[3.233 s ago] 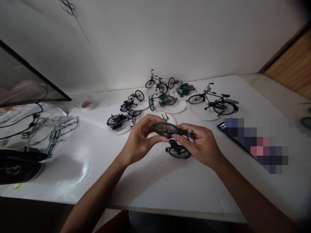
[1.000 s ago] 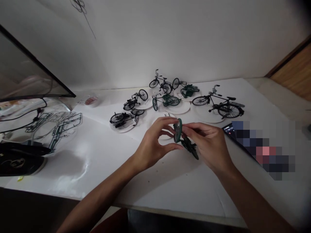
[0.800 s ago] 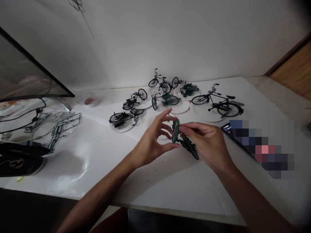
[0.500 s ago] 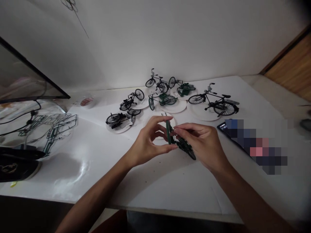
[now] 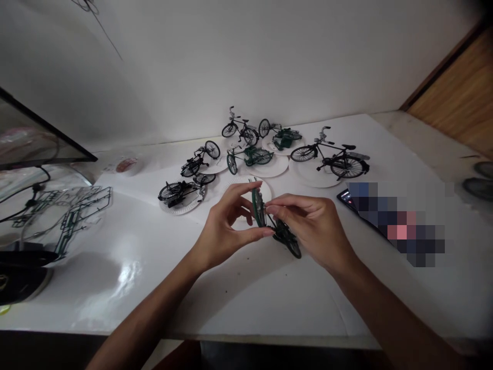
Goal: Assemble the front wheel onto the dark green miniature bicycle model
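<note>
The left hand, thumb and forefinger wide apart, holds a green wheel by its rim; the right hand pinches the toy bicycle tightly near the hub, exact part hidden. Between them, the bicycle seems to have both wheels; what remains is unclear. Beyond the hands, other bicycles rest on plates.

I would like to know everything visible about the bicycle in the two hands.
The model bicycle is dark green and looks like plastic. One spoked wheel stands nearly edge-on, spanned by thumb and index finger of the left hand; the right hand pinches close to its middle. The other wheel slants toward the view's lower right. Parts are hidden.
</note>
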Tool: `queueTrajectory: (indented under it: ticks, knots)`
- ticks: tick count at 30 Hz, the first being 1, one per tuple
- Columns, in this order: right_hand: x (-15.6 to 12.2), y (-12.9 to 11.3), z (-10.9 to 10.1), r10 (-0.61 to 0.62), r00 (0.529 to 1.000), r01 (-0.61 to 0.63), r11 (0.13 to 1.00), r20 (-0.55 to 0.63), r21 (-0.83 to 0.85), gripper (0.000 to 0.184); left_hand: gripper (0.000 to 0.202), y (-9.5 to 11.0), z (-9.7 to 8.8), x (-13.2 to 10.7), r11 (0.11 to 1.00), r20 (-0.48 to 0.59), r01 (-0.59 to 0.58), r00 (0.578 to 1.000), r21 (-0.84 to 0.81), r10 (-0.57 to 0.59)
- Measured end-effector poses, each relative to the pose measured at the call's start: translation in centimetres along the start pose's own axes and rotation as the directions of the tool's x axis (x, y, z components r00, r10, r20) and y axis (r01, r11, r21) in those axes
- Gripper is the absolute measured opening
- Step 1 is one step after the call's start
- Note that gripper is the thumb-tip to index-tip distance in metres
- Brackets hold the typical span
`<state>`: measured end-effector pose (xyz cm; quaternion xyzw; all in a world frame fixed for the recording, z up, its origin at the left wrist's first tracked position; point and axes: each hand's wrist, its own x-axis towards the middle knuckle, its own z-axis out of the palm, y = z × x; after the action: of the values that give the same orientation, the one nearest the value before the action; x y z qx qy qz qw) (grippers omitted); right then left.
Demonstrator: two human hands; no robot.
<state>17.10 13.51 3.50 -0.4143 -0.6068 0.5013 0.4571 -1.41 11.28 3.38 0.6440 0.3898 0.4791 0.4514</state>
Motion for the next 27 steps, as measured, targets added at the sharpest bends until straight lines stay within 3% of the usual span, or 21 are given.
queueTrajectory:
  ticks: [19, 27]
  knots:
    - [-0.1, -0.1, 0.0, -0.063, 0.998, 0.063, 0.993, 0.005, -0.101, 0.015, 0.078, -0.9, -0.3, 0.1, 0.999, 0.012, -0.044, 0.999, 0.011, 0.044]
    - [0.0, -0.1, -0.1, -0.064, 0.996, 0.067, 0.996, 0.061, -0.056, 0.017, 0.078, -1.3, -0.2, 0.0, 0.999, 0.029, -0.035, 0.999, -0.021, 0.036]
